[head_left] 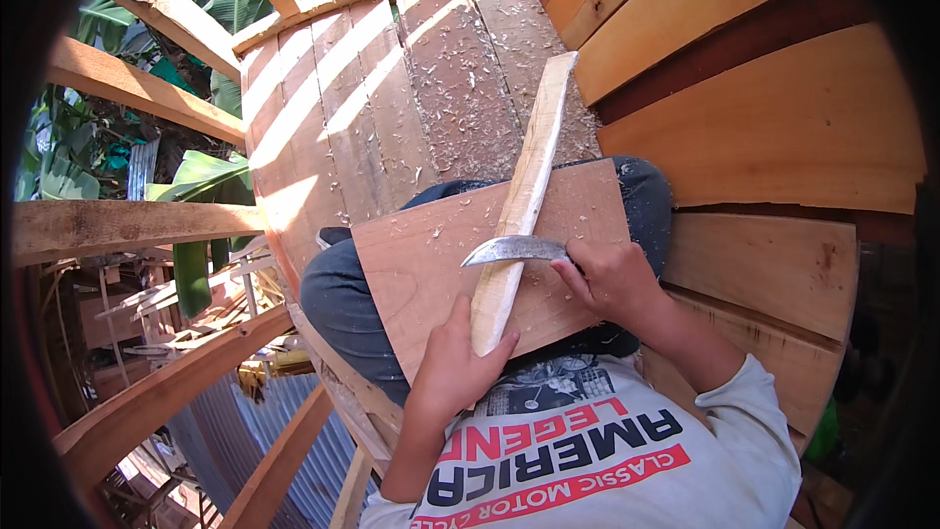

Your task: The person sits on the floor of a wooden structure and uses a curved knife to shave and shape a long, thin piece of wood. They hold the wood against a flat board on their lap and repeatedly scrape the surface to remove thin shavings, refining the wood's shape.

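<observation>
Across the board [411, 274] lies the stick [534, 171], near end grasped by the left hand [452, 360], the right hand [609, 279] clutching the knife [514, 250] over it, apparently for shaving, the next stroke likely needing steadiness.

Board [421, 274] across legs [338, 289], wooden strip [532, 171] lying on it

The curved knife [519, 249] is silver-grey, the wooden strip [535, 162] pale cream, the flat board [416, 269] pinkish brown with faint grain. Dark blue trousers [338, 289]; off-white T-shirt [734, 460] printed in black and red. Orange-brown wall planks [764, 118], green banana leaves [235, 0], brown floorboards [377, 157] striped with sunlight.
</observation>
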{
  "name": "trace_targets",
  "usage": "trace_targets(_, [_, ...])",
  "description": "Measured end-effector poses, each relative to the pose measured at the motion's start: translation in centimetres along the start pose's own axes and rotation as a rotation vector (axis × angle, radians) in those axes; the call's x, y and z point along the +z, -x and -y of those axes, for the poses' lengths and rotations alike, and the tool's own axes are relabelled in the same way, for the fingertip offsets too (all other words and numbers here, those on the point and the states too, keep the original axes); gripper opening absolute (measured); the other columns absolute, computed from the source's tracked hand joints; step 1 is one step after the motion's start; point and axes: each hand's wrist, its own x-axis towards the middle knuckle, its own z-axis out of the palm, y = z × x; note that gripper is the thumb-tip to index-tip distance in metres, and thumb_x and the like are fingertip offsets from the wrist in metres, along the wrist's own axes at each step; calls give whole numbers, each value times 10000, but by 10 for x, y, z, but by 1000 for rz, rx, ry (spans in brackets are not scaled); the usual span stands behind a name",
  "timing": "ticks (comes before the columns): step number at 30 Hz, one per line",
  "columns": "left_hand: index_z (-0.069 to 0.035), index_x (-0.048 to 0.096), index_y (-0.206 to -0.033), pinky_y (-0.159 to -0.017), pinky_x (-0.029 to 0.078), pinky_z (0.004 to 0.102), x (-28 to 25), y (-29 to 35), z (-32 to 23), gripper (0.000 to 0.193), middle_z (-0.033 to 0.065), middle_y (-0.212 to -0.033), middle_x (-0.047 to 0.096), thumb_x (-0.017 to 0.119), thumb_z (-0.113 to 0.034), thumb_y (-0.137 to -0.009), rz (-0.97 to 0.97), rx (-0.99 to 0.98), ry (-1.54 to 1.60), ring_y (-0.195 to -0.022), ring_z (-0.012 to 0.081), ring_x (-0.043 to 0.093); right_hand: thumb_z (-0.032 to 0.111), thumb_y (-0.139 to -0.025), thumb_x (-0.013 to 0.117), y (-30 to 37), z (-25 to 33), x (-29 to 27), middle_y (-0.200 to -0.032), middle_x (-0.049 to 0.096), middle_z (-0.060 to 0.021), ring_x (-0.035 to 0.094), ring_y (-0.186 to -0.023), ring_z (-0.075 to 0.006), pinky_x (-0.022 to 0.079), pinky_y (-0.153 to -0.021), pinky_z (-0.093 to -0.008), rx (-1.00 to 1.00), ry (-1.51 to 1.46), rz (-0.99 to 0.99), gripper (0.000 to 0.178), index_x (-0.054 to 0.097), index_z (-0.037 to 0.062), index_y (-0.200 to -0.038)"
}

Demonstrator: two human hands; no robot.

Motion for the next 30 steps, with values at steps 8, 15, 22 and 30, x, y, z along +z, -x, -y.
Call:
trace_targets(8, [61,520,-1081,-703,506,378,-1,-2,-4,489,255,-870,649,745,-243,-770,45,-36,3,-790,306,671,345,-931,571,-5,-14,0,-603,596,-195,625,-562,-377,501,-505,-453,193,-86,26,381,625,32,-722])
trace_targets(15, [56,523,-1074,-666,508,360,1,4,-3,470,249,-842,647,737,-237,-776,23,-32,-8,-747,291,669,377,-946,547,-8,-30,-3,-591,594,-187,621,-545,-371,492,-482,-444,131,89,49,413,622,48,-708])
trace_targets(22, [55,525,-1089,-682,507,364,2,0,-2,487,234,-843,646,739,-249,-776,19,-7,-26,-769,285,667,417,-933,558,8,5,-4,-525,571,-166,620,-501,-344,487,-440,-398,0,25,103,437,633,54,-701])
trace_targets(30, [59,533,-1075,-698,500,357,2,-4,-1,482,224,-872,651,742,-254,-774,0,47,-38,-788,273,656,367,-919,591,3,-1,-9,-573,581,-167,615,-525,-342,473,-463,-415,80,2,61,400,601,52,-673])
